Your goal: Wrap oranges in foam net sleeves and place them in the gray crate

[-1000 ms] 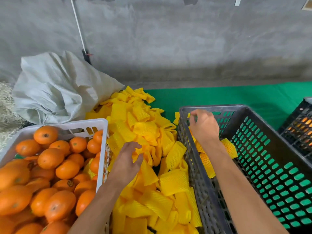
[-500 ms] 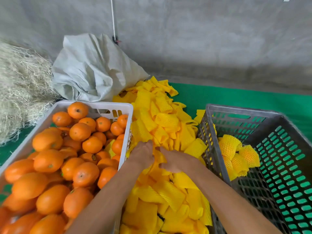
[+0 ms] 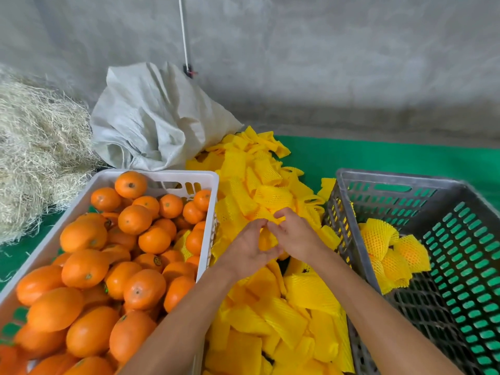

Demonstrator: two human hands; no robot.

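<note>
**Both hands on one foam sleeve above the yellow pile**

The left hand (image 3: 250,250) and right hand (image 3: 296,234) meet over the heap of yellow foam net sleeves (image 3: 270,293), fingers curled together around a single sleeve (image 3: 266,239) held between them. Whether they are stretching it open I cannot tell from here.

The pile of sleeves runs down the middle, between two crates. To the left stands a white crate (image 3: 162,175) heaped with bare oranges (image 3: 113,261), none of them in either hand. To the right is the gray crate (image 3: 405,182), with a small cluster of wrapped oranges (image 3: 389,253) lying on its floor near the left wall; the rest of its bottom shows the green mat (image 3: 378,155) through the slots.

Behind the white crate slumps a pale woven sack (image 3: 157,117), with a mound of straw (image 3: 35,152) to its left. A gray concrete wall (image 3: 324,63) closes the back.
</note>
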